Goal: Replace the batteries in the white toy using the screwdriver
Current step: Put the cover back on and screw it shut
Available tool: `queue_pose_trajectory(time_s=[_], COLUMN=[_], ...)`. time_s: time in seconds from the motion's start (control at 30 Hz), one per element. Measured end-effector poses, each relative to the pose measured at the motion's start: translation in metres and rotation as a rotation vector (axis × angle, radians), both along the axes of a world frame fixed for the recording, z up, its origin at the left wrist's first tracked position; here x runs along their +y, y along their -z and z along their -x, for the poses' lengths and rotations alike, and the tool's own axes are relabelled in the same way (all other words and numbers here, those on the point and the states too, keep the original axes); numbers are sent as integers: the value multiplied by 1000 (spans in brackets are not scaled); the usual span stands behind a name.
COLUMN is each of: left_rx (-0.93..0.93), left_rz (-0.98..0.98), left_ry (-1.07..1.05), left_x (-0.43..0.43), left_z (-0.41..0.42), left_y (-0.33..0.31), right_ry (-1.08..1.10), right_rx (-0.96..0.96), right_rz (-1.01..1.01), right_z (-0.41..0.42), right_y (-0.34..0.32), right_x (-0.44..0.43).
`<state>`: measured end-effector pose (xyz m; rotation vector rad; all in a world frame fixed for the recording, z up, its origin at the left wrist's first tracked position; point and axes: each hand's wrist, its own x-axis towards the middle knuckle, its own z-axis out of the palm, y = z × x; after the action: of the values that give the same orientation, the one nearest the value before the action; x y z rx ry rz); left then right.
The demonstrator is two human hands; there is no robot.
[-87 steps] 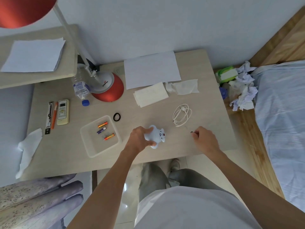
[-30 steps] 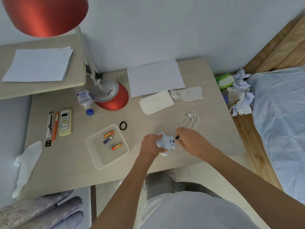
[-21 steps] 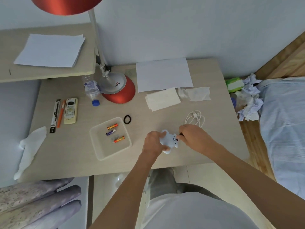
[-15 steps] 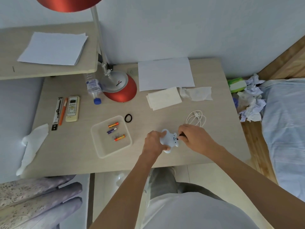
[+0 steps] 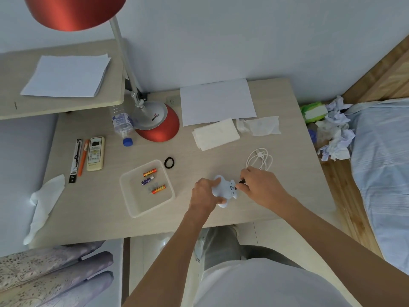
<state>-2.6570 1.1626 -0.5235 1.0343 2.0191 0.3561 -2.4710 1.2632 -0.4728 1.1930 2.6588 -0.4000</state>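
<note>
left hand [image 5: 204, 192] grips the white toy [image 5: 224, 189]; right hand [image 5: 261, 187] fingers pinch the screwdriver [image 5: 240, 182]: keep it square in the screw, toy pinned to the counter [image 5: 106, 209].

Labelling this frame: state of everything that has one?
white toy, gripped by the left hand
screwdriver, pinched by the right hand, tip at the toy
batteries, three loose in the tray
water bottle, capped, on its side
cable, coiled

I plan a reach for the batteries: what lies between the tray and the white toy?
In the head view, only a strip of bare desk and the left hand, which grips the white toy.
</note>
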Motion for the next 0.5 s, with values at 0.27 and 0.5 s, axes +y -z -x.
queue_pose_trajectory(time_s=[0.27,0.5], left_rx=[11,21], left_rz=[0,12], left_ry=[-10,-8], left_x=[-2,0], left_z=[-1,-1], left_y=[1,2], right_ry=[-21,-26], right_rx=[70,172], right_rz=[25,66], right_z=[-3,-5], right_y=[0,3], right_x=[1,0])
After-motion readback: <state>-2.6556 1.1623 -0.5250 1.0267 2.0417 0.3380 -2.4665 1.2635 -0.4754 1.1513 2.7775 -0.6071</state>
